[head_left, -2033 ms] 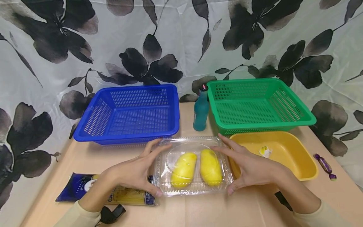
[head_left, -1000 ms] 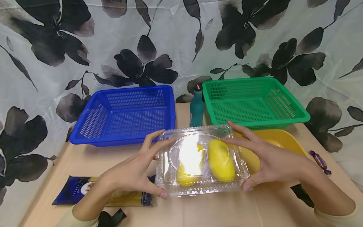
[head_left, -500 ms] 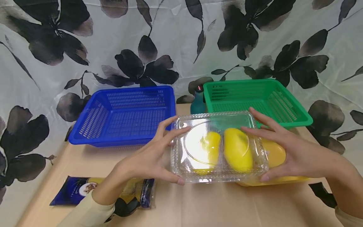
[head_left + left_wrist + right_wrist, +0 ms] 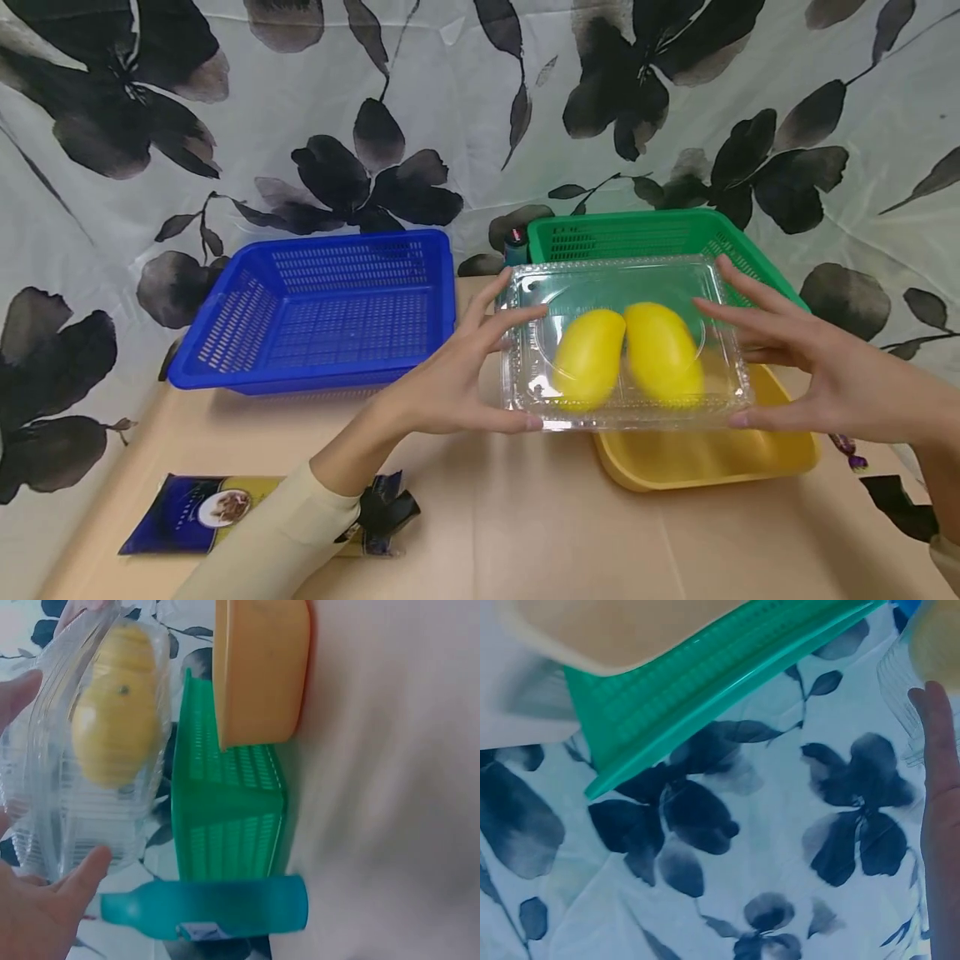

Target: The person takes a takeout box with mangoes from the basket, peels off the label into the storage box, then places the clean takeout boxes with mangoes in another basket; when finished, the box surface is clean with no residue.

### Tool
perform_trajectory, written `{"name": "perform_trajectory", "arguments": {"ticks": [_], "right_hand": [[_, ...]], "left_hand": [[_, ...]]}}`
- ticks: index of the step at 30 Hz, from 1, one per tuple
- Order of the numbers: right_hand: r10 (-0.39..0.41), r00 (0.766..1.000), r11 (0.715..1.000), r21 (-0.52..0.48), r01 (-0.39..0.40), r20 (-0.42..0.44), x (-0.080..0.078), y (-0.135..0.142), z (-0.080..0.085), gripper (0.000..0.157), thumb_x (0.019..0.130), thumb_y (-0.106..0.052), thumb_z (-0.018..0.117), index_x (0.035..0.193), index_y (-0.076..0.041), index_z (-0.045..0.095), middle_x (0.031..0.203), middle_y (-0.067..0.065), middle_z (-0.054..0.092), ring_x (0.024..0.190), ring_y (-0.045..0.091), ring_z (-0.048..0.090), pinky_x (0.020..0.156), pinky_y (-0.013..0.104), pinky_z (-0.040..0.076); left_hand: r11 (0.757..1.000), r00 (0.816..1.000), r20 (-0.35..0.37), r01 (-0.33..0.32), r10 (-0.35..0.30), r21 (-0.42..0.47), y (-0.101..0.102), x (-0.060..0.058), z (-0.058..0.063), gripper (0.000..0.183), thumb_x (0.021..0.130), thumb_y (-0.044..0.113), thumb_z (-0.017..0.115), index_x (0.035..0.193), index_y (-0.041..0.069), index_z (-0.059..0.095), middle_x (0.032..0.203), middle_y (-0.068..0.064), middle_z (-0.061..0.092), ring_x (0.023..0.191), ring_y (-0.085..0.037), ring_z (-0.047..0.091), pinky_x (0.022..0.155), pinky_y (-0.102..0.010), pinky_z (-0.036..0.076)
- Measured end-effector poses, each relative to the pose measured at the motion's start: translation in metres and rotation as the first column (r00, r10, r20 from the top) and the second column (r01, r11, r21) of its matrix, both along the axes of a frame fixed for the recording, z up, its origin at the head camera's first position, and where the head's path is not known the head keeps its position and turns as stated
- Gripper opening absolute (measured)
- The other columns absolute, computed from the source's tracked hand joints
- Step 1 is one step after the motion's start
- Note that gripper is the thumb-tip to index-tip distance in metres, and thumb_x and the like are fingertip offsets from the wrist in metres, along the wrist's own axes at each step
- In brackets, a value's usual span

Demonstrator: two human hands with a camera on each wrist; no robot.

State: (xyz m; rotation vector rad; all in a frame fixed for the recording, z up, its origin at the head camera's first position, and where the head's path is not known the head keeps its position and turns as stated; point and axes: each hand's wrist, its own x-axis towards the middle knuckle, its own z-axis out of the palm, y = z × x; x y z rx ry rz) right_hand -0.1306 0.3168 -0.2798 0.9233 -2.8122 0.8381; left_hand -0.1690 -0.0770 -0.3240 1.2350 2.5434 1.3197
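Both hands hold up a clear plastic clamshell container (image 4: 536, 350) with two yellow mangoes (image 4: 663, 354) inside. My left hand (image 4: 465, 375) grips its left side, thumb at the near bottom corner and fingers along the top. On the opposite side my right hand (image 4: 810, 362) grips it the same way. The left wrist view shows the container (image 4: 56, 787) raised above the table, with one mango (image 4: 116, 727) visible through its wall. Only the edge of the right hand (image 4: 941, 787) appears in the right wrist view, beside the container.
A blue basket (image 4: 360, 358) stands at back left, a green basket (image 4: 622, 229) at back right. A yellow basin (image 4: 697, 462) sits below the container. A teal bottle (image 4: 225, 907) stands between the baskets. A pasta packet (image 4: 176, 517) lies front left; a purple-wrapped candy (image 4: 851, 454) lies right.
Both hands have lifted the container off the table and carried it right and upward, over the yellow basin and in front of the green basket. The mangoes have shifted closer together inside.
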Motion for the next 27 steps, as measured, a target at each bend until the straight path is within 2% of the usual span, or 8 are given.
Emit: {"name": "perform_trajectory", "arguments": {"ticks": [5, 9, 12, 17, 20, 22, 27], "right_hand": [[-0.037, 0.999, 0.999, -0.014, 0.037, -0.009, -0.009, 0.014, -0.004, 0.112, 0.061, 0.005, 0.095, 0.158, -0.014, 0.043, 0.174, -0.001, 0.005, 0.128, -0.02, 0.039, 0.088, -0.001, 0.041], [-0.021, 1.0, 0.998, -0.061, 0.023, 0.023, -0.017, 0.021, -0.005, 0.109, 0.063, 0.009, 0.093, 0.158, -0.013, 0.042, 0.174, 0.0, 0.004, 0.135, -0.017, 0.034, 0.09, -0.001, 0.04], [-0.001, 1.0, 0.997, -0.076, 0.003, 0.028, -0.024, 0.025, -0.006, 0.107, 0.064, 0.01, 0.092, 0.157, -0.011, 0.043, 0.174, 0.001, 0.004, 0.139, -0.014, 0.032, 0.091, 0.0, 0.04], [0.0, 1.0, 0.999, -0.055, -0.001, -0.027, -0.036, 0.033, -0.005, 0.107, 0.064, 0.014, 0.09, 0.157, -0.009, 0.042, 0.174, 0.004, 0.007, 0.136, -0.015, 0.035, 0.09, 0.0, 0.04], [-0.01, 1.0, 0.997, -0.074, 0.01, 0.003, -0.043, 0.039, -0.003, 0.106, 0.067, 0.016, 0.087, 0.159, -0.01, 0.04, 0.174, 0.003, 0.004, 0.131, -0.017, 0.039, 0.091, -0.001, 0.039], [-0.039, 0.999, 0.996, -0.084, 0.041, 0.033, -0.048, 0.044, -0.003, 0.105, 0.069, 0.015, 0.087, 0.159, -0.012, 0.039, 0.174, 0.0, 0.002, 0.128, -0.02, 0.04, 0.09, -0.002, 0.038], [-0.129, 0.99, 0.988, -0.073, 0.133, 0.058, -0.058, 0.054, -0.005, 0.102, 0.075, 0.009, 0.086, 0.16, -0.018, 0.039, 0.173, -0.009, 0.002, 0.125, -0.022, 0.038, 0.093, -0.002, 0.035]], "left_hand": [[0.999, 1.0, -0.014, -0.003, 0.003, 0.036, 0.017, -0.015, 0.0, 0.099, 0.076, 0.035, 0.093, 0.158, 0.03, 0.038, 0.171, 0.01, -0.014, 0.151, -0.028, 0.033, 0.108, -0.039, 0.05], [0.999, 1.0, 0.013, 0.01, -0.01, 0.048, 0.028, -0.026, -0.003, 0.097, 0.078, 0.032, 0.09, 0.159, 0.029, 0.037, 0.17, 0.012, -0.017, 0.157, -0.025, 0.017, 0.112, -0.039, 0.046], [0.999, 1.0, 0.015, 0.014, -0.015, 0.046, 0.033, -0.033, -0.005, 0.096, 0.08, 0.032, 0.089, 0.159, 0.027, 0.036, 0.171, 0.009, -0.018, 0.159, -0.023, 0.009, 0.113, -0.043, 0.044], [0.999, 1.0, -0.007, -0.01, 0.01, 0.051, 0.044, -0.047, -0.005, 0.096, 0.079, 0.035, 0.089, 0.159, 0.029, 0.037, 0.172, 0.007, -0.016, 0.159, -0.022, 0.008, 0.112, -0.044, 0.046], [0.998, 1.0, -0.013, -0.02, 0.021, 0.056, 0.053, -0.053, -0.003, 0.097, 0.079, 0.038, 0.089, 0.16, 0.028, 0.037, 0.172, 0.008, -0.016, 0.159, -0.023, 0.011, 0.11, -0.045, 0.048], [0.998, 1.0, -0.015, -0.026, 0.027, 0.057, 0.058, -0.057, -0.001, 0.096, 0.08, 0.04, 0.089, 0.16, 0.028, 0.037, 0.171, 0.009, -0.016, 0.159, -0.022, 0.011, 0.11, -0.045, 0.049], [0.998, 0.997, -0.038, -0.066, 0.067, 0.021, 0.072, -0.063, 0.002, 0.095, 0.083, 0.047, 0.085, 0.161, 0.031, 0.033, 0.171, 0.012, -0.015, 0.159, -0.017, 0.008, 0.118, -0.052, 0.038]]}}
